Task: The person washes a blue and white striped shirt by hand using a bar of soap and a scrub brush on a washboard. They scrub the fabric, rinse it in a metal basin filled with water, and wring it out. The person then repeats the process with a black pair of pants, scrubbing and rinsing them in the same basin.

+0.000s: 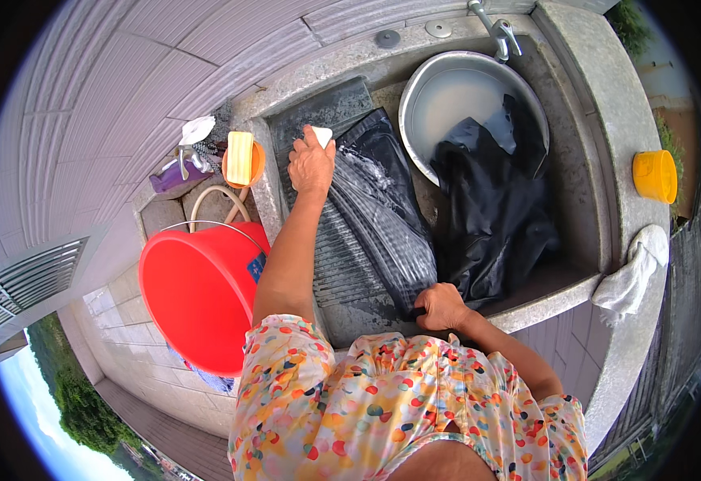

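Observation:
My left hand (312, 165) is closed around a white bar (322, 137) that looks like soap, mostly covered by the fingers. It is at the upper left edge of a dark wet garment (380, 198). White suds streak the cloth, which lies stretched over the ribbed stone washboard (333, 258) of a laundry sink. At the garment's lower end, my right hand (443, 306) grips the cloth in a fist. More black fabric (488, 210) hangs from a metal basin (407, 141) of cloudy water into the sink's right side.
A metal tap (500, 36) overhangs the basin. Left of the sink are a red bucket (194, 300) and an orange cup (259, 162) with a yellow block (240, 157) on it. A yellow cup (654, 176) and a white cloth (633, 276) rest on the right ledge.

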`<state>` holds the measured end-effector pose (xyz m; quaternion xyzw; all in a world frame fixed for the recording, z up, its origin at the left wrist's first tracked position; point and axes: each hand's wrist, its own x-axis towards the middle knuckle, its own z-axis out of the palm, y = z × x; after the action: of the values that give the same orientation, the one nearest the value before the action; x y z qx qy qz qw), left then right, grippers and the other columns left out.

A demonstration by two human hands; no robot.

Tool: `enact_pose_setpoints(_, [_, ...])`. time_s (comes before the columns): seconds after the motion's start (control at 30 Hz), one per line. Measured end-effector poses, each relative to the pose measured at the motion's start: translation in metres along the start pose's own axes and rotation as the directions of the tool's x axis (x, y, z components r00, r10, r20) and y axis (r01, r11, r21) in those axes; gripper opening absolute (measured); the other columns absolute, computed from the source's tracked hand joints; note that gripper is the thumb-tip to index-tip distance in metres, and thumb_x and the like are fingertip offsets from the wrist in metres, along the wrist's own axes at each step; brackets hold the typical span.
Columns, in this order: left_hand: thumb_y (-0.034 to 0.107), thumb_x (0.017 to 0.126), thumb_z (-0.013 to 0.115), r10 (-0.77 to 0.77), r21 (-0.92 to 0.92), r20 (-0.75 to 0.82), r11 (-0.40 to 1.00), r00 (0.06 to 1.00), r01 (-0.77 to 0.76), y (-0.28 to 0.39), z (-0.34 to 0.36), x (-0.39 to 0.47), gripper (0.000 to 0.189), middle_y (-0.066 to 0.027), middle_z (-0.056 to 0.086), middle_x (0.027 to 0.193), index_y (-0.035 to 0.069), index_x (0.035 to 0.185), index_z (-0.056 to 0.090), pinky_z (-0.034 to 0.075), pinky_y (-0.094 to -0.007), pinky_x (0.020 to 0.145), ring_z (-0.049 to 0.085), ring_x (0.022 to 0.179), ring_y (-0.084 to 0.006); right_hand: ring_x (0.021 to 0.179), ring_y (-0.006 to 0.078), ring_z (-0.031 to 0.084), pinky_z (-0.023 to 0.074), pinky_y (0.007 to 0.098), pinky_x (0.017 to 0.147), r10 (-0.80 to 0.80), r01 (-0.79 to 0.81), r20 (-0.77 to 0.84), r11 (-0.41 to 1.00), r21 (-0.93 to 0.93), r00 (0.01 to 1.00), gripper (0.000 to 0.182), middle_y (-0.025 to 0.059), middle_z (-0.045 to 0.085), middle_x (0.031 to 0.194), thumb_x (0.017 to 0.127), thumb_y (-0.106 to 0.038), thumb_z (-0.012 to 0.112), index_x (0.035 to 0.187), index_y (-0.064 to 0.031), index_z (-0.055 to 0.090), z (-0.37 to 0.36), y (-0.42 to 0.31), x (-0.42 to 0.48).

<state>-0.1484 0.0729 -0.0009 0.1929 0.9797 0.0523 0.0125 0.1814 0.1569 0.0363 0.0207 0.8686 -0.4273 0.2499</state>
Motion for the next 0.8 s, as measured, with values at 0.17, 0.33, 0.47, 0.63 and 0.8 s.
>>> enact_pose_setpoints(0.17, [0.040, 0.073, 0.070, 0.622, -0.231, 0.167, 0.779, 0.765, -0.583, 0.061, -0.027, -0.185, 0.078, -0.0107, 0.048, 0.090, 0.008, 0.136, 0.038, 0.050, -0.0396, 0.066, 0.053, 0.076, -0.0281, 0.066, 0.0345, 0.060, 0.0481, 0.0437, 0.059, 0.004, -0.004, 0.018, 1.000, 0.008, 1.000, 0.017, 0.0126, 0.061, 0.065, 0.056, -0.025, 0.062, 0.060, -0.0088, 0.063, -0.006, 0.000, 0.000])
enact_pose_setpoints(0.33, [0.038, 0.077, 0.067, 0.588, -0.158, 0.127, 0.807, 0.799, -0.569, 0.066, -0.018, -0.133, 0.069, -0.0119, 0.048, 0.087, 0.005, 0.132, 0.042, 0.050, -0.0395, 0.067, 0.054, 0.076, -0.0287, 0.064, 0.0343, 0.059, 0.0473, 0.0434, 0.057, -0.012, 0.013, -0.007, 1.000, 0.013, 1.000, 0.018, 0.0111, 0.061, 0.065, 0.053, -0.024, 0.063, 0.058, -0.0067, 0.060, 0.004, 0.010, -0.003])
enact_pose_setpoints(0.47, [0.042, 0.086, 0.056, 0.113, 0.017, 0.091, 0.993, 0.989, -0.115, 0.030, -0.001, 0.000, 0.061, -0.0199, 0.055, 0.102, 0.006, 0.131, 0.037, 0.050, -0.0458, 0.073, 0.058, 0.089, -0.0382, 0.068, 0.0351, 0.062, 0.0491, 0.0446, 0.063, -0.023, 0.022, 0.011, 1.000, 0.021, 1.000, 0.016, 0.0137, 0.063, 0.065, 0.058, -0.025, 0.062, 0.062, -0.0098, 0.064, 0.002, 0.007, -0.001])
enact_pose_setpoints(0.63, [0.041, 0.085, 0.058, 0.036, -0.020, 0.039, 0.999, 0.999, -0.035, 0.024, -0.006, 0.001, 0.062, -0.0216, 0.056, 0.101, 0.005, 0.131, 0.037, 0.050, -0.0476, 0.073, 0.059, 0.091, -0.0394, 0.069, 0.0351, 0.062, 0.0493, 0.0440, 0.063, -0.014, 0.014, 0.002, 1.000, 0.006, 1.000, 0.016, 0.0135, 0.063, 0.067, 0.058, -0.026, 0.062, 0.063, -0.0102, 0.064, 0.005, 0.004, 0.005])
enact_pose_setpoints(0.8, [0.038, 0.076, 0.067, 0.706, -0.262, 0.156, 0.704, 0.691, -0.660, 0.087, -0.028, -0.179, 0.068, -0.0124, 0.049, 0.087, 0.004, 0.131, 0.043, 0.049, -0.0400, 0.068, 0.054, 0.076, -0.0294, 0.070, 0.0349, 0.062, 0.0496, 0.0437, 0.063, -0.019, 0.022, -0.039, 0.995, 0.097, 0.999, 0.018, 0.0140, 0.064, 0.070, 0.057, -0.025, 0.063, 0.066, -0.0100, 0.066, 0.005, 0.004, -0.001])
